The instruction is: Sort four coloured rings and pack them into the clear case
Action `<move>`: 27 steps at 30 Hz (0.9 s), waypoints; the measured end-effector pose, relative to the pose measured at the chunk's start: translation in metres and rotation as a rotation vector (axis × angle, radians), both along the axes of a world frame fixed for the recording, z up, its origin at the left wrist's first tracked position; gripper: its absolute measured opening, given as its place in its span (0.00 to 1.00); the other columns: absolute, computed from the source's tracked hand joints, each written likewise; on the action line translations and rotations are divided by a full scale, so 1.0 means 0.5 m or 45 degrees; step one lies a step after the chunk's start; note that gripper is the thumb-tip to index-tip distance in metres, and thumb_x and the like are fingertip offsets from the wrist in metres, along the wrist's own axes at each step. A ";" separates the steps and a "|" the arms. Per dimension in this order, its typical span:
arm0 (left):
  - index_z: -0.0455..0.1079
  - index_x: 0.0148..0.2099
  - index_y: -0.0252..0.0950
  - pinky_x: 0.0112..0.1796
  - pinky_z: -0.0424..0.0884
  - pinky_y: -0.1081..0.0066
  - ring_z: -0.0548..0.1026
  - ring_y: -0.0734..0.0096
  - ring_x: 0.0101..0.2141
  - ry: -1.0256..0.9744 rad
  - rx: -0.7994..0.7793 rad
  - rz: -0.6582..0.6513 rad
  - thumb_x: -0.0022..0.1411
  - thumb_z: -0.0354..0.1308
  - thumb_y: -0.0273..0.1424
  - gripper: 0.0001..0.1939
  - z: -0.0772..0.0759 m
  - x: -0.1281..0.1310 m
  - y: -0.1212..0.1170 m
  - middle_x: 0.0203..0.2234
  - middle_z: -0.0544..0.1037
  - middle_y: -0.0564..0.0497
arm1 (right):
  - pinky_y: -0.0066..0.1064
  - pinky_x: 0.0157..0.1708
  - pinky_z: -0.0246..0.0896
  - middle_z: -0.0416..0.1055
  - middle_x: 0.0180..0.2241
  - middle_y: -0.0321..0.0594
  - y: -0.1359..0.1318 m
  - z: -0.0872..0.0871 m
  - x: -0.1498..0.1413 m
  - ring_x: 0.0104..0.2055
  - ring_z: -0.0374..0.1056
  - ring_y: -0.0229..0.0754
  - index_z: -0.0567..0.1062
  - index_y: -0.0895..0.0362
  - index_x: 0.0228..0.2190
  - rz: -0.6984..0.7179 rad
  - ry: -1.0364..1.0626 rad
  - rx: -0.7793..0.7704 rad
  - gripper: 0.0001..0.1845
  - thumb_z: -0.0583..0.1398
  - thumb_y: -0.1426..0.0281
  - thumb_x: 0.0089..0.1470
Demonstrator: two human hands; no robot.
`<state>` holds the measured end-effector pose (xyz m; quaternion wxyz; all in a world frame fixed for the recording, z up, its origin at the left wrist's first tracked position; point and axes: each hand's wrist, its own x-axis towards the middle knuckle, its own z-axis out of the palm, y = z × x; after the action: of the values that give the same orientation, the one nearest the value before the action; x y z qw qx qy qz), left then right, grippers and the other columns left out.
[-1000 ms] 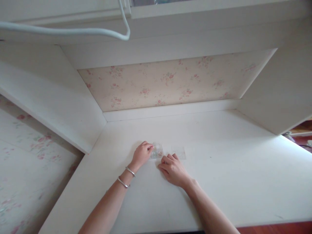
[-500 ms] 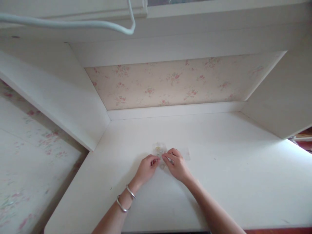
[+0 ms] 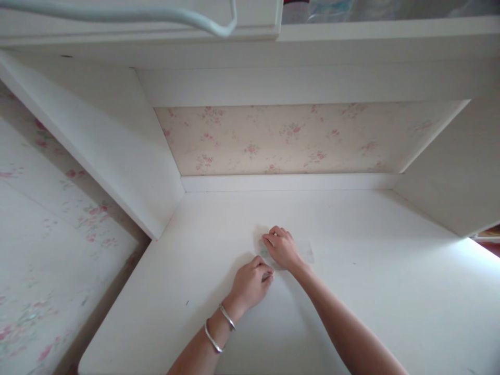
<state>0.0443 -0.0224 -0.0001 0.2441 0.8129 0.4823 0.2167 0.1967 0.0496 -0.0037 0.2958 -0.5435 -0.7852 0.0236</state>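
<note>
Just left of centre, my left hand (image 3: 252, 282) rests on the white tabletop with its fingertips pinched together; what they hold, if anything, is too small to make out. Two silver bangles (image 3: 221, 329) circle that wrist. My right hand (image 3: 282, 249) is closed, thumb and fingers together, over a small clear plastic container (image 3: 259, 240). The hand covers much of this container, and its contents are blurred. To the right of the hand lies a flat clear plastic piece (image 3: 307, 251). The fingers of my two hands are a short way apart.
The white tabletop (image 3: 390, 297) stretches out on both sides, with a tiny dark speck (image 3: 187, 302) at left. White side panels and a floral back wall (image 3: 281, 140) enclose its far end. A pale cable (image 3: 156, 14) hangs across the top left, below a shelf.
My left hand has moved nearer to me, and my right hand has shifted over the clear container, hiding more of it. The small round thing between the hands no longer shows. The view has turned slightly.
</note>
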 end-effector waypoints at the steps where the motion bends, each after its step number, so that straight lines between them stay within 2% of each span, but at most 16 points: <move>1: 0.73 0.37 0.40 0.38 0.67 0.72 0.72 0.72 0.35 0.027 0.009 -0.011 0.62 0.52 0.31 0.08 0.001 0.000 0.000 0.36 0.73 0.52 | 0.32 0.37 0.56 0.68 0.31 0.38 -0.002 0.000 0.003 0.35 0.63 0.40 0.78 0.51 0.31 -0.017 0.022 -0.011 0.11 0.55 0.69 0.57; 10: 0.72 0.35 0.38 0.39 0.65 0.70 0.71 0.70 0.35 0.136 0.050 -0.041 0.64 0.50 0.30 0.09 -0.010 0.004 -0.003 0.34 0.72 0.50 | 0.27 0.30 0.58 0.67 0.30 0.37 -0.077 -0.004 0.083 0.29 0.64 0.36 0.78 0.52 0.34 -0.118 0.389 -0.147 0.14 0.53 0.63 0.58; 15: 0.70 0.36 0.36 0.37 0.67 0.72 0.71 0.72 0.34 -0.058 -0.024 -0.028 0.64 0.49 0.30 0.09 -0.012 -0.002 0.006 0.35 0.71 0.50 | 0.27 0.29 0.59 0.67 0.30 0.38 -0.139 -0.025 0.118 0.30 0.65 0.37 0.78 0.52 0.34 -0.056 0.408 -0.220 0.14 0.53 0.62 0.59; 19: 0.69 0.36 0.36 0.38 0.67 0.71 0.71 0.71 0.35 -0.165 0.032 0.033 0.65 0.48 0.32 0.10 0.002 -0.010 0.043 0.35 0.70 0.49 | 0.30 0.36 0.60 0.67 0.31 0.39 -0.161 -0.039 0.128 0.33 0.65 0.38 0.77 0.51 0.37 0.050 0.291 -0.209 0.13 0.53 0.64 0.59; 23: 0.70 0.36 0.36 0.41 0.67 0.69 0.70 0.71 0.36 -0.121 0.156 0.079 0.65 0.48 0.32 0.10 0.017 -0.010 0.098 0.35 0.70 0.49 | 0.31 0.37 0.59 0.67 0.32 0.39 -0.161 -0.046 0.131 0.33 0.64 0.39 0.76 0.50 0.40 0.089 0.140 -0.184 0.12 0.54 0.66 0.58; 27: 0.70 0.37 0.35 0.41 0.67 0.69 0.70 0.71 0.35 -0.046 0.199 0.129 0.64 0.48 0.32 0.10 0.014 -0.003 0.143 0.34 0.70 0.49 | 0.30 0.36 0.58 0.67 0.31 0.39 -0.161 -0.043 0.128 0.33 0.64 0.39 0.76 0.49 0.40 0.100 0.048 -0.154 0.13 0.53 0.66 0.58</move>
<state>0.0427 0.0493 0.0068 0.1773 0.7999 0.5000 0.2805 0.2608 -0.0309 -0.0249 0.2759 -0.5287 -0.7973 0.0926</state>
